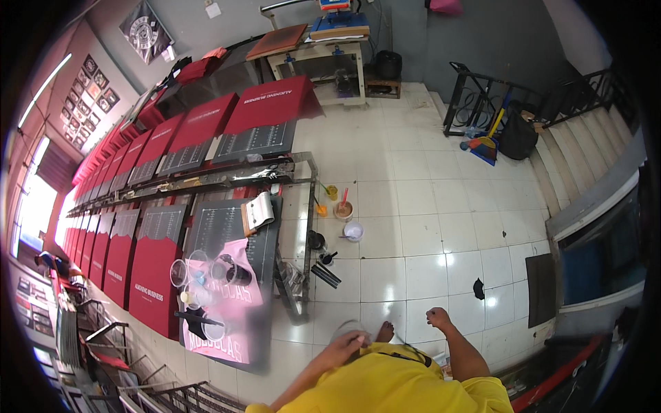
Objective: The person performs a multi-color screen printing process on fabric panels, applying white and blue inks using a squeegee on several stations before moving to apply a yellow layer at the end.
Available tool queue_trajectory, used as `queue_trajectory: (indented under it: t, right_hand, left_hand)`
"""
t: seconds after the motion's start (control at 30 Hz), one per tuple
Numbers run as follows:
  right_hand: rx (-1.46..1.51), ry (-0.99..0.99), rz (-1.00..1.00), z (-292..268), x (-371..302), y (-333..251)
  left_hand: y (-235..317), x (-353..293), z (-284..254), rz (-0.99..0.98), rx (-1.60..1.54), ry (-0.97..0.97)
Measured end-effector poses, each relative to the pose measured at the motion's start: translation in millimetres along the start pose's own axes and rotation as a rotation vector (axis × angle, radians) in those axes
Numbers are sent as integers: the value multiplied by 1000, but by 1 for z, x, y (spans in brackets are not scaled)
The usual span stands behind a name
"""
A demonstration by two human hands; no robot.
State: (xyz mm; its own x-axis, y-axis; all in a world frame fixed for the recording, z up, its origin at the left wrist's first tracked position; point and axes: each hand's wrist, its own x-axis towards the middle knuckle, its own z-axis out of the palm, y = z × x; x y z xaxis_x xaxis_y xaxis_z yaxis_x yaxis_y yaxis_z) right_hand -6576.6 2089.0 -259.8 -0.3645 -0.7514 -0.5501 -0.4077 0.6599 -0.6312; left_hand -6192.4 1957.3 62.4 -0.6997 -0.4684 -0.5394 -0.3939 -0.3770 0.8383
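My left hand (350, 345) is in front of my yellow shirt, its fingers curled together. Beside it shows the faint curved rim of a pale, see-through round thing (350, 326); most of it is hidden or blurred. My right hand (438, 318) hangs to the right over the floor, closed into a loose fist, with nothing visible in it. To my left, a pink printed cloth (241, 274) lies on a dark board (268, 268). Several clear plastic cups (224, 268) and a dark flat tool (198, 316) stand or lie over it.
Red printed shirts (151, 275) lie on boards along a long metal frame (206, 180). Small tubs, one brown (343, 210) and one white (353, 231), stand on the tiled floor. A broom with dustpan (485, 146) and black bag (518, 134) stand near the steps (571, 162).
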Motion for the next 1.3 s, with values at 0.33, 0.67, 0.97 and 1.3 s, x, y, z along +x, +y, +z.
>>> queue_trajectory:
  t: [0.33,0.67,0.97,1.3]
  right_hand:
    - [-98,-216,241,-104,86,41]
    - [-416,-347,-63,-178,208,67]
    - [119,-198,310,-267,411,-98]
    - [-146,-316,74,-370,676,-193]
  left_hand:
    - [26,146,-29,-64,696,125]
    - [151,359,-82,179,660,140]
    - [217,487,-163,161,556,291]
    - [310,640,-244,23,423,444]
